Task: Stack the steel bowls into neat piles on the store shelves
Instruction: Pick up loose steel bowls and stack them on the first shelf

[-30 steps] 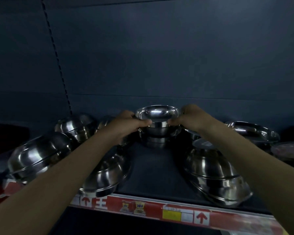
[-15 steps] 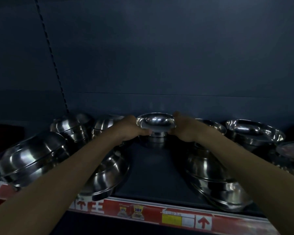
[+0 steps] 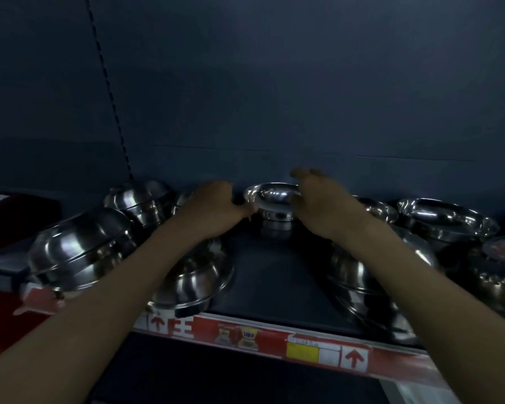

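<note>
A small, shiny steel bowl [image 3: 271, 195], upright with a flared rim, is set atop 1 short pile [image 3: 276, 228] at the back middle of the shelf [image 3: 274, 281]. Its left rim is pinched by the left hand [image 3: 216, 199]; the right hand [image 3: 318, 199] is held loosely spread against its right rim.

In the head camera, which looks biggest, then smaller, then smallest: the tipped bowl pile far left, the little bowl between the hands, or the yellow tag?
1. tipped bowl pile, though it's nearer the camera
2. little bowl
3. yellow tag
</note>
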Demonstrator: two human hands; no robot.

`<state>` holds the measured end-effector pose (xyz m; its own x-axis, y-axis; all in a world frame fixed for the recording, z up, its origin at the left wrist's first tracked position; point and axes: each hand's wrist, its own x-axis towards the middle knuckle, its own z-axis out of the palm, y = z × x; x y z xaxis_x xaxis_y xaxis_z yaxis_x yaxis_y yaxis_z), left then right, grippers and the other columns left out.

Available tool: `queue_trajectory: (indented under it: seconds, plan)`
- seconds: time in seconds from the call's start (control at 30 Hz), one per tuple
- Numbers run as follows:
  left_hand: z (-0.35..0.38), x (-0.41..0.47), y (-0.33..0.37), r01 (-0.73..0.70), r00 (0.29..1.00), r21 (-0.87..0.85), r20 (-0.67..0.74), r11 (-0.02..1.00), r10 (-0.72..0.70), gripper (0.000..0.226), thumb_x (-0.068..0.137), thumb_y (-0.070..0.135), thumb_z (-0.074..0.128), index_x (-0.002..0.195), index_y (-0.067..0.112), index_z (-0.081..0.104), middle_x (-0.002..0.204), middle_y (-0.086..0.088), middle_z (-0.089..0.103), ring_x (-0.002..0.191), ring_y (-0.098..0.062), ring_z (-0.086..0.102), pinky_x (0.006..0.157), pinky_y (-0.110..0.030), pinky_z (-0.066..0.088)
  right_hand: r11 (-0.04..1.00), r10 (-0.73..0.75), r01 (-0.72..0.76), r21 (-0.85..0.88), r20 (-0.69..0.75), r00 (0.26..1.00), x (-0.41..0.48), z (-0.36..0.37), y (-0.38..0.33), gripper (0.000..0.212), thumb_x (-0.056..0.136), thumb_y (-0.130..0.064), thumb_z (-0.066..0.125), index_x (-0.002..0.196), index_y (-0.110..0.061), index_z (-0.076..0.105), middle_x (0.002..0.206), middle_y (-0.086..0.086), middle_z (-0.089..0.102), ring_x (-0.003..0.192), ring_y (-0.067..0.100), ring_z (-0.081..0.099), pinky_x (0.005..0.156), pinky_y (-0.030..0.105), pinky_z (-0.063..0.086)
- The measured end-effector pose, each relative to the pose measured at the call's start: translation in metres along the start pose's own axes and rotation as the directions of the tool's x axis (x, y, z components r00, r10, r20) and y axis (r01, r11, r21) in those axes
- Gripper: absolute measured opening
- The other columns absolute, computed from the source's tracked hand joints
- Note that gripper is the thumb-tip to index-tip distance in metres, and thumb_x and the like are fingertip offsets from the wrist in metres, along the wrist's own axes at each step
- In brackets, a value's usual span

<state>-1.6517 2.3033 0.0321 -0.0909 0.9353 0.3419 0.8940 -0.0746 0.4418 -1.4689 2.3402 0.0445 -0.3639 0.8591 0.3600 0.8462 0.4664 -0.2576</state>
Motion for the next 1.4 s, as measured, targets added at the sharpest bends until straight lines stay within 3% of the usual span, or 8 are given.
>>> queue_trajectory:
  seconds: [0.13, 0.33, 0.47, 0.67, 0.93, 1.1, 1.27, 1.4]
  plan:
    - [-0.018, -0.062, -0.008, -0.062, 0.976, -0.020, -0.211, 0.998, 0.056, 0.022, 0.088, 0.032, 0.066, 0.108, 0.021, 0.062, 0.095, 0.008, 0.053, 0.096, -0.014, 0.050, 0.077, -0.019, 0.029, 0.970, -0.119, 0.163, 0.181, -0.230, 0.966, -0.032, 0.016, -0.034, 0.033, 0.096, -0.019, 0.052, 0.128, -0.013, 0.055, 0.130, 0.012, 0.054, 0.118, 0.030, 0.053, 0.098, 0.037, 0.045]
    - [-0.022, -0.129, -0.053, 0.072, 0.951, 0.007, -0.303, 0.997, -0.067, 0.036, 0.088, 0.032, 0.061, 0.123, 0.022, 0.062, 0.117, -0.003, 0.062, 0.113, -0.022, 0.055, 0.091, -0.020, 0.035, 0.936, -0.197, 0.218, 0.277, -0.104, 0.975, -0.059, 0.053, -0.069, 0.033, 0.097, -0.018, 0.052, 0.130, -0.014, 0.053, 0.127, 0.008, 0.052, 0.123, 0.024, 0.047, 0.094, 0.025, 0.034]
    - [-0.016, -0.158, -0.080, 0.165, 0.960, -0.098, -0.212, 0.981, -0.183, 0.033, 0.091, 0.026, 0.061, 0.123, 0.031, 0.060, 0.113, 0.012, 0.056, 0.111, -0.012, 0.053, 0.084, -0.021, 0.037, 0.897, -0.118, 0.178, 0.405, -0.169, 0.979, -0.065, 0.077, -0.069, 0.022, 0.095, -0.016, 0.055, 0.114, -0.020, 0.063, 0.112, -0.001, 0.059, 0.101, 0.015, 0.058, 0.081, 0.022, 0.039]
    - [-0.006, -0.171, -0.095, 0.241, 0.950, -0.270, -0.131, 0.932, -0.284, 0.018, 0.095, 0.028, 0.058, 0.112, 0.030, 0.064, 0.109, 0.009, 0.065, 0.094, 0.002, 0.059, 0.071, -0.010, 0.040, 0.841, 0.019, 0.128, 0.525, -0.265, 0.964, -0.072, 0.105, -0.056, 0.022, 0.094, -0.010, 0.058, 0.114, -0.015, 0.067, 0.107, 0.002, 0.067, 0.090, 0.009, 0.063, 0.076, -0.002, 0.037]
    - [-0.008, -0.158, -0.092, 0.337, 0.913, -0.407, -0.080, 0.849, -0.401, 0.009, 0.099, 0.038, 0.053, 0.106, 0.035, 0.057, 0.090, 0.025, 0.058, 0.088, 0.007, 0.055, 0.072, -0.012, 0.038, 0.917, -0.012, 0.069, 0.393, -0.144, 0.989, -0.069, 0.117, -0.052, 0.028, 0.098, -0.033, 0.050, 0.109, -0.014, 0.067, 0.102, 0.008, 0.071, 0.102, 0.026, 0.061, 0.080, 0.030, 0.047]
    - [-0.006, -0.155, -0.092, 0.357, 0.914, -0.386, -0.044, 0.850, -0.404, 0.031, 0.100, 0.039, 0.048, 0.127, 0.029, 0.059, 0.109, 0.012, 0.061, 0.106, -0.008, 0.057, 0.088, -0.021, 0.042, 0.937, -0.063, 0.083, 0.338, -0.070, 0.996, -0.072, 0.114, -0.055, 0.032, 0.102, -0.030, 0.043, 0.089, -0.009, 0.063, 0.077, 0.006, 0.062, 0.087, 0.025, 0.055, 0.065, 0.029, 0.031]
    - [-0.004, -0.155, -0.085, 0.335, 0.918, -0.465, -0.034, 0.819, -0.395, 0.012, 0.100, 0.033, 0.051, 0.108, 0.035, 0.059, 0.093, 0.022, 0.060, 0.086, 0.009, 0.054, 0.069, -0.011, 0.036, 0.937, -0.059, 0.087, 0.340, -0.092, 0.994, -0.072, 0.111, -0.057, 0.036, 0.100, -0.029, 0.045, 0.073, -0.009, 0.058, 0.066, 0.007, 0.058, 0.078, 0.026, 0.056, 0.063, 0.033, 0.040]
    - [-0.003, -0.155, -0.081, 0.311, 0.919, -0.478, -0.069, 0.821, -0.388, 0.005, 0.097, 0.037, 0.054, 0.099, 0.039, 0.059, 0.093, 0.019, 0.063, 0.090, 0.006, 0.056, 0.076, -0.017, 0.042, 0.916, -0.050, 0.087, 0.393, -0.103, 0.993, -0.070, 0.111, -0.056, 0.035, 0.099, -0.033, 0.046, 0.076, -0.012, 0.063, 0.063, 0.005, 0.061, 0.073, 0.024, 0.060, 0.062, 0.032, 0.047]
